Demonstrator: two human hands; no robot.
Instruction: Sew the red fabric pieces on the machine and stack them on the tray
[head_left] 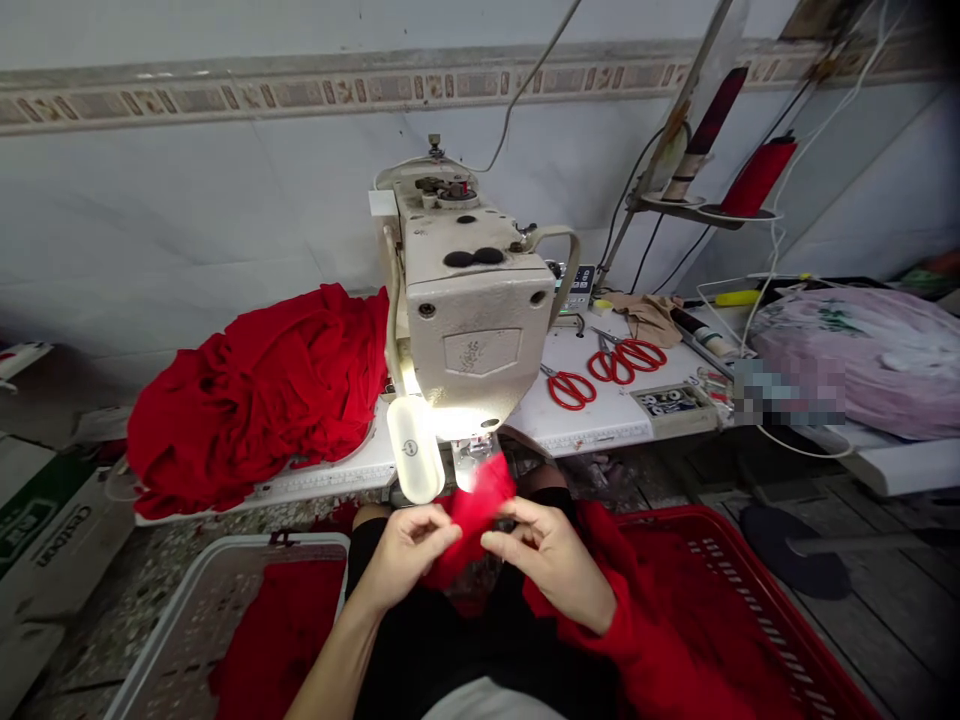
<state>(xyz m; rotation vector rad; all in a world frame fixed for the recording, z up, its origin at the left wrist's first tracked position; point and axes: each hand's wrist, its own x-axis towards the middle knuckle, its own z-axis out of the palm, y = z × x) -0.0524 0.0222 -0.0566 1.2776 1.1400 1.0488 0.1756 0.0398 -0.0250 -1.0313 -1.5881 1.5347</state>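
Note:
Between my two hands is a small piece of red fabric (pixel 478 515), slightly blurred, held just in front of the sewing machine (pixel 480 320). My left hand (pixel 411 553) pinches its left edge between thumb and fingers. Opposite it, my right hand (pixel 551 555) grips the right edge the same way. The needle area lies right behind the fabric, lit brightly and partly covered by it. A white oval lamp (pixel 415 450) hangs at the machine's left side. More red cloth (pixel 652 640) drapes by my right forearm.
A big heap of red fabric (pixel 262 390) lies left of the machine. Red-handled scissors (pixel 570 388) rest on the white tabletop (pixel 592 430). A white basket (pixel 172 620) and a red basket (pixel 780 600) flank my legs. Thread cones (pixel 759 178) stand at the upper right.

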